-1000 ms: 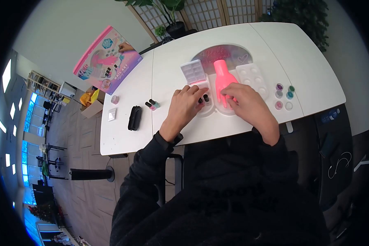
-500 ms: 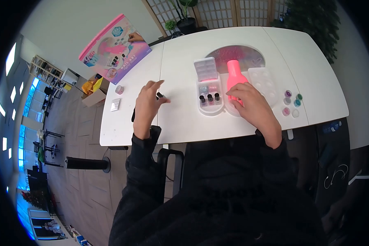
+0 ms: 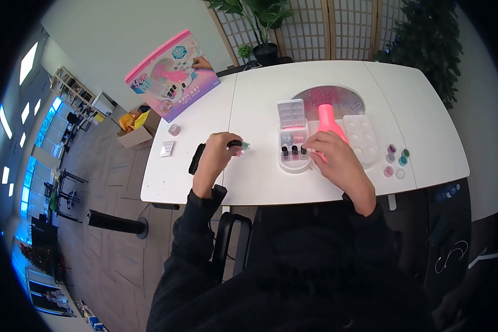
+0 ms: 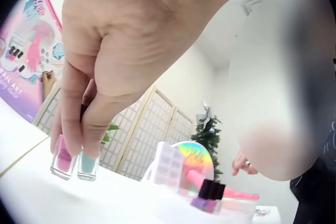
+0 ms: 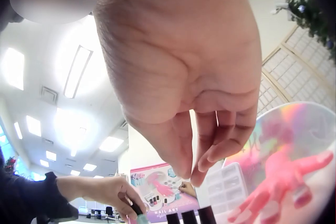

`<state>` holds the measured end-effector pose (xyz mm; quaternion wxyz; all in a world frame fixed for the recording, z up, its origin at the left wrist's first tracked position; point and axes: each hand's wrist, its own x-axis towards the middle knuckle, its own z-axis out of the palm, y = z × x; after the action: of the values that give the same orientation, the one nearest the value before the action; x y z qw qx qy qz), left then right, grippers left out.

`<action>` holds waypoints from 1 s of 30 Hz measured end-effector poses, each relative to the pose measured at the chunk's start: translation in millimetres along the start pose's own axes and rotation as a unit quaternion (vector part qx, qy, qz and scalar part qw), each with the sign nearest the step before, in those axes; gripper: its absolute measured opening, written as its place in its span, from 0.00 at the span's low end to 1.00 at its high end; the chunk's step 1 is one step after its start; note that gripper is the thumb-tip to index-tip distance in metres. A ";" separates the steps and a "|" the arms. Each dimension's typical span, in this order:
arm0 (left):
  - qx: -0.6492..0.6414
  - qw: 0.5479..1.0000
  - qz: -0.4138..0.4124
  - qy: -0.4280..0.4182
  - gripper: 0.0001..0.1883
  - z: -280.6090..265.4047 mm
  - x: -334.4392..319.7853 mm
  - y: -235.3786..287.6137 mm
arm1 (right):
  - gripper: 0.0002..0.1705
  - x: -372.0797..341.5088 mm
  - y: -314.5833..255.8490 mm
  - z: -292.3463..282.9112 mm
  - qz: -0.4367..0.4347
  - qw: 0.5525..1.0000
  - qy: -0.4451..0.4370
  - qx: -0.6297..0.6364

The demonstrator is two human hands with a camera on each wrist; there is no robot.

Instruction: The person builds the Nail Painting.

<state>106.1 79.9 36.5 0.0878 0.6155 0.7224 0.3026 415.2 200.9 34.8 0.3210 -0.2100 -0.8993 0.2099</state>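
My left hand [image 3: 213,157] pinches two small nail polish bottles together over the white table. In the left wrist view these are a pink bottle [image 4: 64,155] and a teal bottle [image 4: 88,166], hanging upright with their caps hidden by the fingers. My right hand [image 3: 340,166] hovers between the pink plastic hand [image 3: 327,115] and three black-capped nail polish bottles [image 3: 295,151] that stand in the white tray [image 3: 293,169]. Its thumb and fingertips come close together just above the caps in the right wrist view, with nothing between them.
A lidded compartment [image 3: 291,113] stands raised behind the bottles, before a shiny half-round panel [image 3: 337,95]. Several small glitter pots [image 3: 390,159] lie right, beside a palette [image 3: 361,138]. A black case [image 3: 196,159], a white packet [image 3: 167,149] and the printed box [image 3: 171,77] are left.
My left hand left the tray, reached leftward to the pink and teal bottles, and now carries them back rightward. My right hand has shifted from the plastic hand toward the capped bottles.
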 end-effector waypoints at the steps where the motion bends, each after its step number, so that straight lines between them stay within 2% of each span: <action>1: -0.045 0.999 0.021 -0.015 0.11 -2.5 -2.2 13.4 | 0.12 2.4 -7.1 1.1 0.007 0.999 -0.003 0.042; 3: -0.082 0.995 0.017 -0.051 0.11 -5.6 -5.9 43.8 | 0.14 4.4 -17.3 7.0 0.019 0.996 -0.010 0.085; 6: -0.201 0.975 0.058 -0.081 0.11 1.5 -7.9 74.6 | 0.24 6.7 -22.8 14.7 -0.011 0.988 -0.024 0.153; 11: -0.218 0.966 0.079 -0.114 0.13 17.5 -3.9 95.0 | 0.25 5.9 -15.0 20.9 0.012 0.981 -0.024 0.193; 13: -0.271 0.954 0.057 -0.112 0.10 25.1 -3.8 99.0 | 0.26 2.5 -7.6 19.4 0.031 0.980 -0.018 0.195; 16: -0.286 0.953 0.043 -0.089 0.08 31.2 -0.2 94.1 | 0.27 -3.7 -1.8 13.2 0.079 0.968 -0.026 0.236; 18: -0.272 0.957 0.031 -0.092 0.06 29.2 2.1 92.7 | 0.28 -4.3 -0.6 4.0 0.163 0.939 -0.041 0.300; 19: -0.257 0.962 0.018 -0.092 0.05 29.4 3.0 92.4 | 0.28 -4.2 0.2 0.3 0.166 0.938 -0.041 0.300; 21: -0.234 0.969 0.017 -0.078 0.05 33.5 4.1 90.8 | 0.30 -3.4 2.0 -5.9 0.187 0.899 -0.047 0.393; 22: -0.235 0.969 0.013 -0.079 0.05 33.8 4.6 91.6 | 0.30 -3.3 3.0 -7.9 0.189 0.898 -0.046 0.394; 24: -0.234 0.969 0.009 -0.082 0.05 35.1 5.3 92.2 | 0.27 -4.3 4.8 -10.2 0.121 0.898 -0.045 0.421; 26: -0.189 0.977 0.078 -0.060 0.07 38.4 6.5 91.6 | 0.25 -5.9 11.2 -4.0 0.121 0.897 -0.038 0.423; 28: -0.196 0.975 0.085 -0.054 0.08 42.5 6.9 87.2 | 0.23 -7.1 14.3 -1.7 0.119 0.897 -0.033 0.424; 30: -0.203 0.974 0.092 -0.048 0.10 42.1 6.3 87.0 | 0.20 -8.0 14.9 -1.4 0.125 0.895 -0.066 0.423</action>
<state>198.4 104.9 51.8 0.2169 0.6626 0.5813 0.4195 425.4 209.4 24.3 0.2909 -0.1509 -0.7112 0.6219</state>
